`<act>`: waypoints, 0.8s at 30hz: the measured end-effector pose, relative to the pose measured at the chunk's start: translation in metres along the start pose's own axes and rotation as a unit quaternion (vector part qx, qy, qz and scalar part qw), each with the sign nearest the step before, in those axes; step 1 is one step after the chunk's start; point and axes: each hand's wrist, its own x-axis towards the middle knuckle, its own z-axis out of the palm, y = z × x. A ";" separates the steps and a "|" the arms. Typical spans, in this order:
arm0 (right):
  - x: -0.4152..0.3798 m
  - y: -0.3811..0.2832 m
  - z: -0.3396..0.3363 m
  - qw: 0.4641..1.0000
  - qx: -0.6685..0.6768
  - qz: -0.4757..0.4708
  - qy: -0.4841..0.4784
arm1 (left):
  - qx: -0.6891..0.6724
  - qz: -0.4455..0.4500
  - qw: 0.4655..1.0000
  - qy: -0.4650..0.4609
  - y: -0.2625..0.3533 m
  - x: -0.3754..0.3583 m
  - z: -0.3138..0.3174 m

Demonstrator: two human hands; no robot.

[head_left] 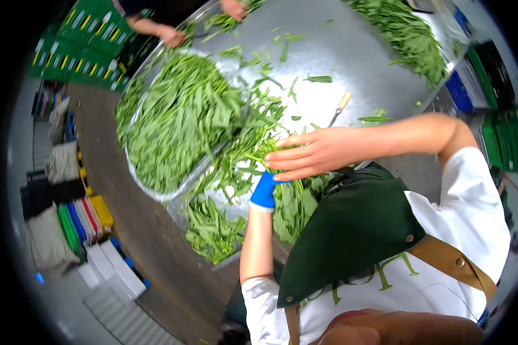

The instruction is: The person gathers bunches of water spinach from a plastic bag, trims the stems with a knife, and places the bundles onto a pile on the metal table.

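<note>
My left hand (pixel 264 191), in a blue glove, is closed round a bunch of long-leaved greens (pixel 290 210), whose leaves hang down in front of my apron. Across the stem end lies my bare right hand (pixel 305 153), its fingers stretched out and slightly apart, at or just over the stems. Its palm side is hidden. Beyond that hand, a knife (pixel 343 103) with a pale handle rests on the metal table (pixel 334 63). To the left is a large heap of the same greens (pixel 184 115) in a clear plastic liner.
Another person's hands (pixel 171 37) work with greens at the table's far edge. More greens (pixel 406 43) lie at the far right, with loose leaves scattered between. Green crates (pixel 80 52) are stacked at upper left; white boxes (pixel 112 270) stand at lower left.
</note>
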 end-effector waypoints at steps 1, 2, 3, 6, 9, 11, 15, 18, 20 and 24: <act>-0.003 0.002 0.016 0.999 -0.025 -0.031 0.012 | 0.128 0.020 0.991 -0.046 -0.005 0.011 0.005; -0.003 0.002 0.026 0.998 -0.026 -0.056 0.023 | 0.233 0.052 0.968 -0.081 -0.005 0.015 0.011; -0.003 0.001 0.033 0.996 -0.027 -0.080 0.033 | 0.295 0.141 0.945 -0.017 0.008 -0.003 0.042; -0.016 -0.001 0.050 0.990 0.089 -0.094 0.048 | 0.245 0.075 0.949 -0.186 -0.014 0.021 0.023; -0.051 -0.013 0.074 0.978 0.200 0.014 -0.051 | 0.137 -0.007 0.985 -0.106 0.012 0.006 0.044; -0.076 -0.014 0.073 0.951 0.267 0.116 -0.100 | 0.194 0.001 0.979 -0.056 0.030 0.015 0.023; -0.101 -0.010 0.015 0.778 0.472 0.379 -0.167 | -0.091 0.211 0.924 0.306 0.035 -0.025 -0.048; -0.118 -0.019 0.005 0.385 0.777 0.497 -0.016 | -0.082 0.212 0.908 0.351 -0.005 -0.021 -0.060; -0.141 -0.023 0.053 0.426 0.657 0.620 -0.043 | -0.145 0.111 0.953 0.243 -0.034 0.003 -0.043; -0.121 -0.025 0.022 0.338 0.729 0.589 0.085 | -0.145 0.049 0.983 0.105 -0.055 0.025 0.004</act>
